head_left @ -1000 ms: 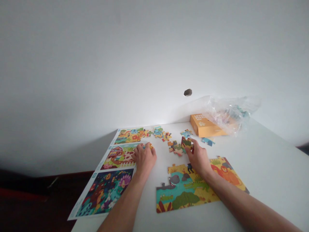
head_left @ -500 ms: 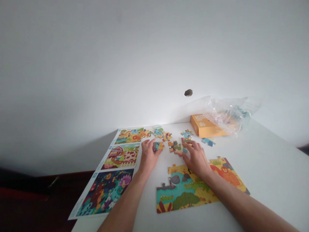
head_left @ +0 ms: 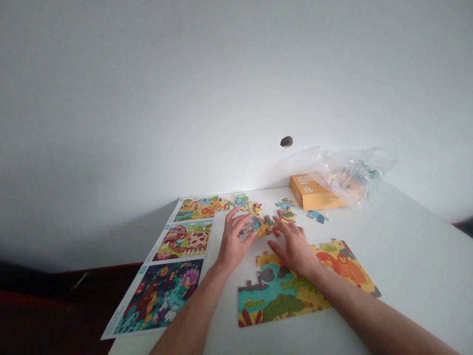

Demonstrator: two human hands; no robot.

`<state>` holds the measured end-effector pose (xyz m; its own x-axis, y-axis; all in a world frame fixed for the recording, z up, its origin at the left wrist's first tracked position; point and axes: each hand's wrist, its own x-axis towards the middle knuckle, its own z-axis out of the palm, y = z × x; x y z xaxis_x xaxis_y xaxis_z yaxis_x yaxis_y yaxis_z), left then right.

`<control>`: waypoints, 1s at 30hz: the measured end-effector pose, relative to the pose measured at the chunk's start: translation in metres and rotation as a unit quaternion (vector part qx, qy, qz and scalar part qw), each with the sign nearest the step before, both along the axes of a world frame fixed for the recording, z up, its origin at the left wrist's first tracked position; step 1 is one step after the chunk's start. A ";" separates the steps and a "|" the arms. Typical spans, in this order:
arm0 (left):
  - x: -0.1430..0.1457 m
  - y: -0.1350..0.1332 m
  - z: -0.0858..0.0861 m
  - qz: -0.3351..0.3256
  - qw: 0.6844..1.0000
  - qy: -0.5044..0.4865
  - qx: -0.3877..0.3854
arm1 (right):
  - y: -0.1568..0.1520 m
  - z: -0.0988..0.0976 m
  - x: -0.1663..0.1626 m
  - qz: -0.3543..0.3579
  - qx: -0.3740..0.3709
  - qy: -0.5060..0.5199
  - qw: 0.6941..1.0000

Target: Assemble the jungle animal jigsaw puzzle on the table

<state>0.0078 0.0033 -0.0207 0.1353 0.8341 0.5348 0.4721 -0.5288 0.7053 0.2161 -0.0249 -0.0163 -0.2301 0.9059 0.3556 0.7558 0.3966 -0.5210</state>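
Observation:
My left hand (head_left: pixel 233 239) rests on the white table (head_left: pixel 406 256), its fingers around a grey and blue puzzle piece (head_left: pixel 252 226). My right hand (head_left: pixel 293 246) lies beside it with fingers spread flat, fingertips at a joined pair of loose pieces (head_left: pixel 266 225). Just in front of both hands lies the partly assembled animal puzzle (head_left: pixel 291 296), whose upper middle is covered by my right hand. More loose pieces (head_left: pixel 285 209) lie beyond the hands.
A sheet with three reference pictures (head_left: pixel 173 261) lies at the left table edge. An orange box (head_left: pixel 314 195) and a crumpled clear plastic bag (head_left: pixel 354 172) stand at the back right by the wall. A blue piece (head_left: pixel 317 216) lies near the box.
My left hand carried a piece from the reference sheet rightward to the middle. My right hand put down the piece it held upright, flattened out and drew back toward the left hand.

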 end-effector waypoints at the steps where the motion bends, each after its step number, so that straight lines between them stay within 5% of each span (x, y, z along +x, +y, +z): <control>1: 0.002 -0.002 0.001 -0.019 1.000 -0.001 -0.001 | -0.001 0.001 -0.001 0.014 -0.004 0.003 1.000; 5: 0.007 -0.009 0.005 -0.070 0.996 -0.037 -0.031 | -0.001 0.001 -0.002 0.041 -0.021 0.025 0.999; 12: 0.008 -0.004 0.004 -0.116 0.970 -0.179 -0.118 | 0.003 0.003 0.000 0.050 0.009 0.216 0.975; 19: 0.013 -0.002 -0.009 -0.146 0.969 -0.099 -0.175 | -0.009 0.016 -0.004 0.188 -0.018 0.248 0.950; 24: 0.010 -0.004 0.003 -0.125 0.971 -0.064 -0.194 | -0.009 0.011 -0.003 0.133 -0.012 0.230 0.964; 30: 0.007 -0.007 0.015 -0.101 0.964 -0.082 -0.234 | -0.002 0.002 -0.005 0.058 -0.104 0.305 0.945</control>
